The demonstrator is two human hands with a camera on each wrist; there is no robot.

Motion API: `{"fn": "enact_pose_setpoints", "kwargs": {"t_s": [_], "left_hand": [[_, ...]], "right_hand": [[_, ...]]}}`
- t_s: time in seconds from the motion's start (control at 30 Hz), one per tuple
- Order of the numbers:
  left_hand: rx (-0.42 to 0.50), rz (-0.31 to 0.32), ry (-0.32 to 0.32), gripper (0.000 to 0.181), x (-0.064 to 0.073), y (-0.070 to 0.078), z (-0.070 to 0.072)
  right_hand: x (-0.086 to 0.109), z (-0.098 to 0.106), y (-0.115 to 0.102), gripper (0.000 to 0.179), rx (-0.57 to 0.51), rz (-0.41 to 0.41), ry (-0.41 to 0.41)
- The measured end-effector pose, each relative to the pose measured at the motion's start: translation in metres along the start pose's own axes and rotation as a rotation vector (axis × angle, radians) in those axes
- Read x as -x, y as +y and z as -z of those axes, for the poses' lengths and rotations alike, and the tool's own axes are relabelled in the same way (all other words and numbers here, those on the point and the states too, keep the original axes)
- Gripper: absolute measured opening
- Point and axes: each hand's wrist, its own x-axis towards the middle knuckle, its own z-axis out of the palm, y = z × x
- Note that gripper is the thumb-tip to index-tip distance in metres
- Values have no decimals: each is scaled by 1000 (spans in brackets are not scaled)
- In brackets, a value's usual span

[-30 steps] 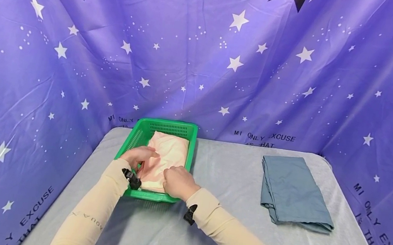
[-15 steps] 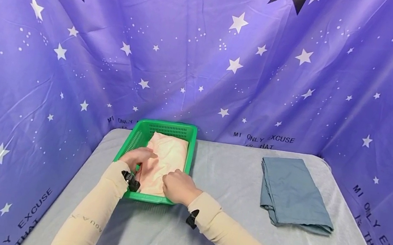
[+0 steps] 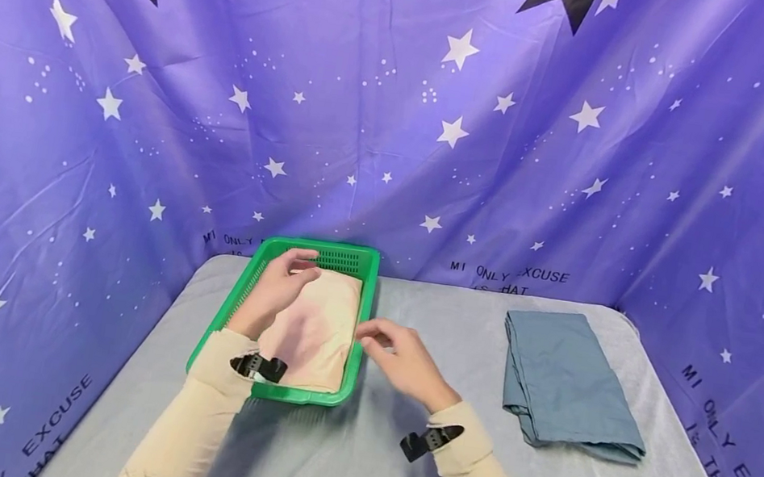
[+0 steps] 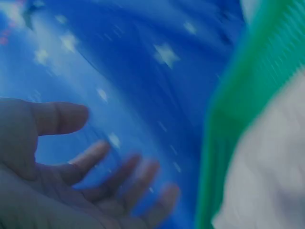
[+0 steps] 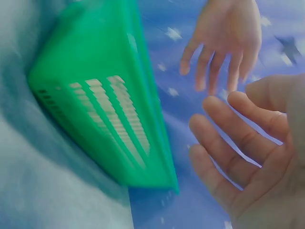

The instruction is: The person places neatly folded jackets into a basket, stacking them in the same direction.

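Head: pink cloth (image 3: 327,316) lies in green basket (image 3: 301,397); your left hand (image 3: 274,290) hovers over it, right hand (image 3: 410,363) just beside. Left wrist: fingers spread, empty. Right wrist: fingers loose, empty; a low sweep could knock the basket askew.

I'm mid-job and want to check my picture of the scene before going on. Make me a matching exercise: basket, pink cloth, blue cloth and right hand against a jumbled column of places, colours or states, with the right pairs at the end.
1. Basket
2. Pink cloth
3. Blue cloth
4. Right hand

A. Lying on the right side of the table
B. Open, holding nothing
C. Green
D. Lying inside the basket

Pairs: 1-C, 2-D, 3-A, 4-B
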Motion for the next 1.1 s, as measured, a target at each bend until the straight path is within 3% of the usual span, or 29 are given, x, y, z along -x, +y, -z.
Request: {"fn": "enact_pose_setpoints", "kwargs": {"t_s": [0.1,0.23,0.4,0.53,0.67,0.8,0.97,1.1], "left_hand": [[134,-111,22,33,12,16,-21],[328,-189,17,27,24,24,-52],[623,-157,-23,21,30,23,-95],[754,-124,-33,17,31,18,-134],[779,-65,-57,17,32,10,-169],[745,6,-59,18,30,-3,-200],[699,71,-75,20,27,-18,-235],[670,108,-99,21,28,-25,-261]], "right_hand": [[11,21,10,22,-88,-31,81],[27,51,24,24,-191,-45,206],[46,84,43,29,-333,-13,401],[64,107,55,31,-417,-25,557],[82,126,66,21,-480,-64,702],[98,141,81,11,-487,-158,861],[121,155,104,12,-421,-292,1030],[141,162,120,9,-304,-355,1120]]}}
